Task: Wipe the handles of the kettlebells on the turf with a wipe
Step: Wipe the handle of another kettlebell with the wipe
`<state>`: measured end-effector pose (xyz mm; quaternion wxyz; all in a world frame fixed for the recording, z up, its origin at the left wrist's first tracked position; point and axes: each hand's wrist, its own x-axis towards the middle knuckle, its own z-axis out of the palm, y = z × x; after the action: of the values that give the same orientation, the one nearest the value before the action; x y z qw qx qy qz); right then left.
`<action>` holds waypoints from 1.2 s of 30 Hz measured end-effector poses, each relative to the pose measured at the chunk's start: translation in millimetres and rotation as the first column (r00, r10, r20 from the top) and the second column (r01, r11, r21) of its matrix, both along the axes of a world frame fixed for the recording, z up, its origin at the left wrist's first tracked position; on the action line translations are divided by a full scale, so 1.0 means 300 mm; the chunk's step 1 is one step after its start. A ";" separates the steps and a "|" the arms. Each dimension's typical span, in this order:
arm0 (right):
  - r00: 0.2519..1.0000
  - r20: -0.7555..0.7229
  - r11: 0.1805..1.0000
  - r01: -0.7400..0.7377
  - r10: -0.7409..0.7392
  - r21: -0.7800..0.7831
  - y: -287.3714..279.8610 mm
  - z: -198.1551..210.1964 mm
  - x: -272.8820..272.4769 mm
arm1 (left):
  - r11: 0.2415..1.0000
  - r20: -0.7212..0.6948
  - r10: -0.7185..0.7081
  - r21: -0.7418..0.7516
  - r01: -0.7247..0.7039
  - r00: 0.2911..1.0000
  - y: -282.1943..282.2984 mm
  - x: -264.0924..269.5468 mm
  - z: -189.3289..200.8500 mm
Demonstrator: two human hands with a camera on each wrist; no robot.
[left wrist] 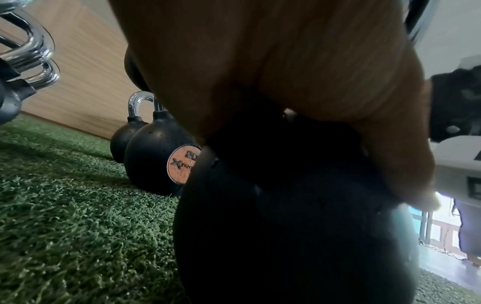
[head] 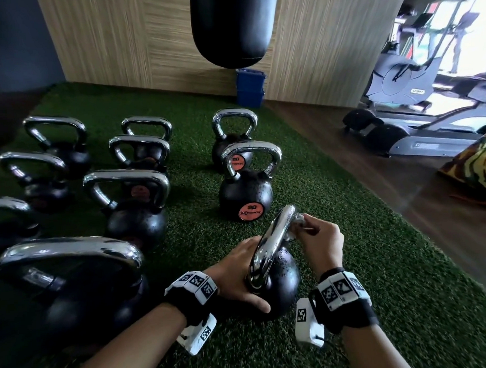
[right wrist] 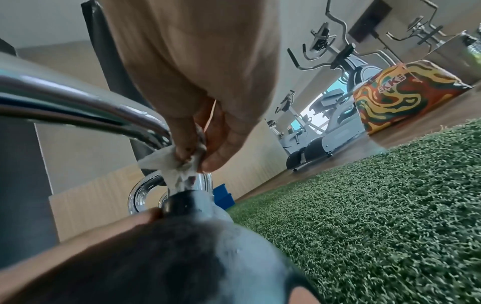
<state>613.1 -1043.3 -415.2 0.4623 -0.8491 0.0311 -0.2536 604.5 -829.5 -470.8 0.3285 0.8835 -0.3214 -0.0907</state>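
Note:
The nearest black kettlebell (head: 284,281) stands on the green turf (head: 376,261), its chrome handle (head: 271,243) turned edge-on to me. My left hand (head: 239,269) cups the ball, thumb round the near side; its fingers are hidden behind the handle. In the left wrist view the left hand's palm (left wrist: 286,72) covers the kettlebell's ball (left wrist: 299,236). My right hand (head: 318,236) pinches a crumpled white wipe (head: 299,223) against the far leg of the handle. The right wrist view shows the wipe (right wrist: 161,162) pinched in the right hand (right wrist: 192,162), low on the handle (right wrist: 78,107).
Several more kettlebells stand to the left and ahead, the closest marked 20 (head: 245,194) (left wrist: 156,160). A black punching bag (head: 232,27) hangs ahead, a blue box (head: 250,87) sits at the wall. Wood floor, exercise machines (head: 415,95) and a patterned block (head: 478,167) lie right.

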 end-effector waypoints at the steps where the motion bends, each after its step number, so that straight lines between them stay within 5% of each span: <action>1: 1.000 0.024 1.000 -0.010 0.011 -0.020 -0.002 0.006 -0.001 | 1.000 -0.001 0.001 -0.001 -0.001 1.000 0.001 -0.001 0.000; 8: 0.893 0.408 0.950 -0.060 0.188 -0.306 0.019 0.054 -0.102 | 0.999 0.040 -0.035 0.006 0.035 0.999 0.001 -0.010 0.005; 17: 0.865 0.385 0.908 -0.165 0.321 -0.385 0.032 0.095 -0.147 | 0.999 0.008 -0.032 0.007 0.032 0.999 0.002 -0.021 0.002; 21: 0.823 0.294 0.825 -0.321 0.486 -0.466 0.040 0.060 -0.251 | 1.000 0.019 -0.023 -0.001 0.023 1.000 -0.004 -0.009 -0.009; 24: 0.871 0.227 0.873 -0.348 0.436 -0.341 0.051 0.091 -0.272 | 1.000 0.039 -0.030 -0.007 0.030 0.999 -0.008 -0.007 -0.012; 27: 0.939 0.124 0.947 -0.317 0.322 -0.059 0.065 0.092 -0.274 | 1.000 0.030 -0.010 0.000 0.010 1.000 -0.005 -0.010 -0.020; 31: 0.943 -0.007 0.916 -0.321 0.333 0.240 0.075 0.028 -0.319 | 0.998 0.052 -0.021 0.068 0.017 0.998 -0.008 0.001 -0.030; 36: 0.948 -0.027 0.908 -0.296 0.318 0.295 0.088 -0.007 -0.333 | 0.996 0.060 -0.014 0.092 0.009 0.998 -0.007 0.002 -0.041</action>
<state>513.2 -1016.8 -417.4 0.6134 -0.7759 -0.0492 -0.1386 605.1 -831.6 -483.0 0.2770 0.8982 -0.3318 -0.0803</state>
